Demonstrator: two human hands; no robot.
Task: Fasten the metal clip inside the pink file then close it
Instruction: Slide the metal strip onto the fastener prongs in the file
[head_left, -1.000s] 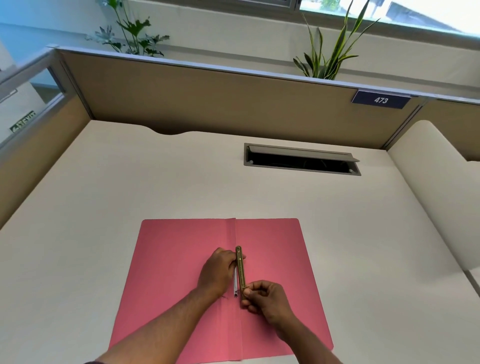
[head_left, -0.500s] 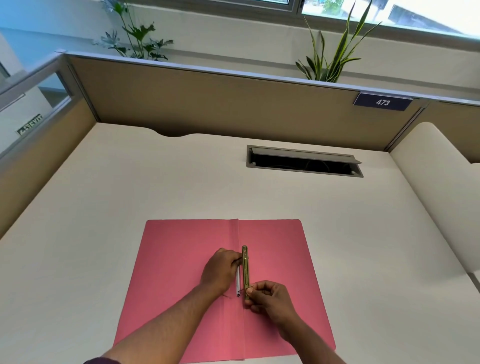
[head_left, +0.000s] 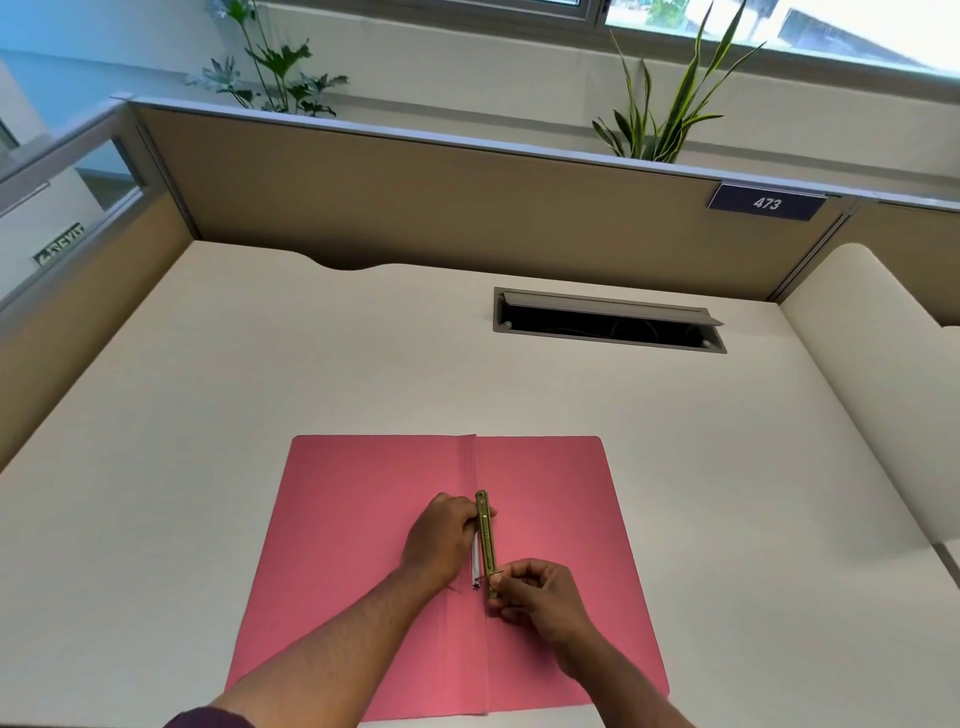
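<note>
A pink file (head_left: 358, 525) lies open and flat on the cream desk, its spine fold running toward me. A long brass-coloured metal clip bar (head_left: 485, 540) lies along the fold, just right of it. My left hand (head_left: 441, 535) pinches the bar's far end from the left. The bar's near end is held by the fingertips of my right hand (head_left: 537, 595). A thin white strip (head_left: 475, 564) shows beside the bar, between my hands. A small dark prong sticks out near my right fingertips.
The desk (head_left: 260, 364) is walled by tan partitions at the back and left. A cable slot with a raised grey lid (head_left: 608, 322) sits behind the file. A curved cream desk section (head_left: 862, 389) rises at the right. Plants stand behind the partition.
The clip bar has shifted slightly to the right of the fold and lies straighter. Both hands stay on its ends.
</note>
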